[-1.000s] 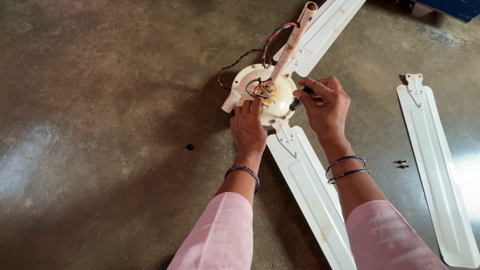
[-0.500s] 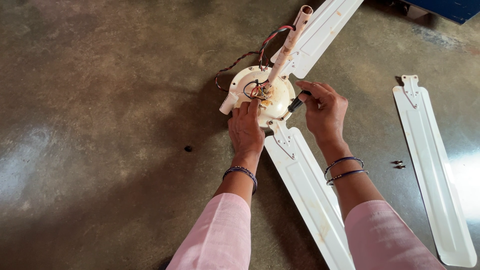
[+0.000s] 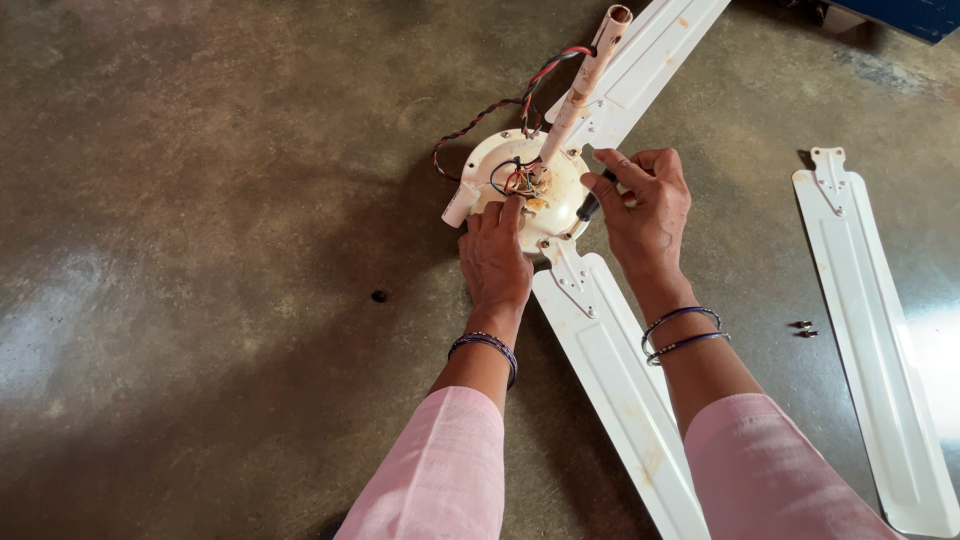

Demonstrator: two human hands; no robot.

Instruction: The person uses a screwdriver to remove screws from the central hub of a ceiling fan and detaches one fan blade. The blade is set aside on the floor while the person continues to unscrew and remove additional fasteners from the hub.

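A white ceiling fan motor (image 3: 530, 190) lies on the concrete floor with its down rod (image 3: 585, 85) pointing up and away, coloured wires (image 3: 515, 180) showing on top. Two white blades are fixed to it: one (image 3: 615, 370) runs toward me, the other (image 3: 650, 60) runs away. My left hand (image 3: 495, 255) presses flat on the motor's near rim. My right hand (image 3: 645, 205) grips a small black-handled tool (image 3: 590, 205) at the motor's right side; its tip is hidden.
A loose third fan blade (image 3: 870, 330) lies on the floor at the right. Two small screws (image 3: 803, 328) sit beside it. A small dark object (image 3: 379, 296) lies on the floor left of my arms. A blue object (image 3: 920, 15) is at the top right corner.
My right hand has turned the black tool against the motor's right side. My left hand has stayed on the motor rim. The view shifted slightly.
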